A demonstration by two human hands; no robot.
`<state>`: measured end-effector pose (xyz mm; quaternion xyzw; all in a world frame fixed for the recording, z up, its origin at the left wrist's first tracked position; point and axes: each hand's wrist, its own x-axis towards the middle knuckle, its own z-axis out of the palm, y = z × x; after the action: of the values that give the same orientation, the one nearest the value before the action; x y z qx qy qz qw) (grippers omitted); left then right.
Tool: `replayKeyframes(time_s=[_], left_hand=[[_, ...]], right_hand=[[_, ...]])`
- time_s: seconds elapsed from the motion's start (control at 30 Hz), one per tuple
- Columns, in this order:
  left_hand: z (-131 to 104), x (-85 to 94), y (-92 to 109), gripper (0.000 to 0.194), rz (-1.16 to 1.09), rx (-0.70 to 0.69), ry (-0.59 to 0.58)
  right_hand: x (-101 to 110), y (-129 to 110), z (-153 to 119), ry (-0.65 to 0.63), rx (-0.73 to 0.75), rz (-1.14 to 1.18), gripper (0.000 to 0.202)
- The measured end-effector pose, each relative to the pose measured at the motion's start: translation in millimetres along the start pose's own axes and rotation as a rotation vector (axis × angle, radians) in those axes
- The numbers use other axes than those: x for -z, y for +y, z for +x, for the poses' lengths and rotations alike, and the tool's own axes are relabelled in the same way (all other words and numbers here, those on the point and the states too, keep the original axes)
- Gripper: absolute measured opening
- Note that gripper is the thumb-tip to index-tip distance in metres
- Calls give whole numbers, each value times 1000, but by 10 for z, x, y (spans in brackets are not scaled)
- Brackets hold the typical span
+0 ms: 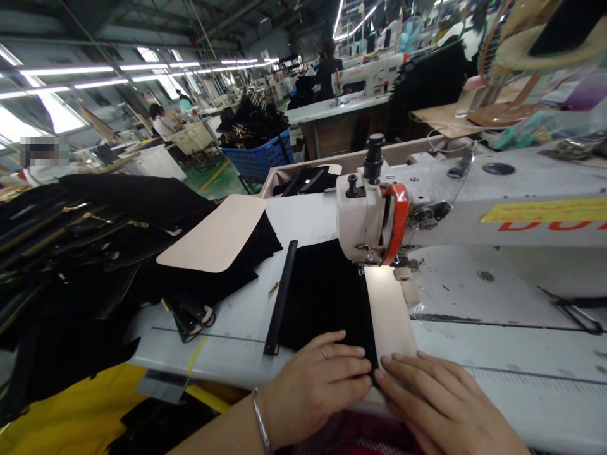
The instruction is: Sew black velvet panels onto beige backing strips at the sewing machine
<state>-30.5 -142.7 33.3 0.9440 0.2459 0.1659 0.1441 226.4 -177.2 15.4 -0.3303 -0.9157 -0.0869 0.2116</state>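
Observation:
My left hand [320, 376] lies flat on the lower part of a black fabric piece [322, 297], fingers stretched toward the right. Along that piece's left edge runs a dark strip [281, 297], with a small gold zipper pull [274, 289] beside it. My right hand [441, 395] rests with extended fingers on the near end of a beige panel [389, 313]. The panel lies against the fabric's right edge, and its far end reaches under the sewing machine head [370, 221]. The needle area is too small to make out.
Left on the table, a loose beige panel [215, 234] tops black fabric pieces beside a large pile of black zippered pieces [71, 253]. The machine arm [455, 196] spans the right. Beyond the table stands a blue basket [258, 158] of black pieces. Other people sit farther back.

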Motion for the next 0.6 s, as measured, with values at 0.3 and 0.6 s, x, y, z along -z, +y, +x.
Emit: replayKeyframes(time_s=[0.3, 0.6], left_hand=[[178, -21, -267, 24, 28, -52, 5], [376, 26, -478, 27, 105, -51, -14]], right_hand=[[-85, 64, 66, -120, -163, 63, 48], [-158, 208, 230, -105, -294, 94, 40]])
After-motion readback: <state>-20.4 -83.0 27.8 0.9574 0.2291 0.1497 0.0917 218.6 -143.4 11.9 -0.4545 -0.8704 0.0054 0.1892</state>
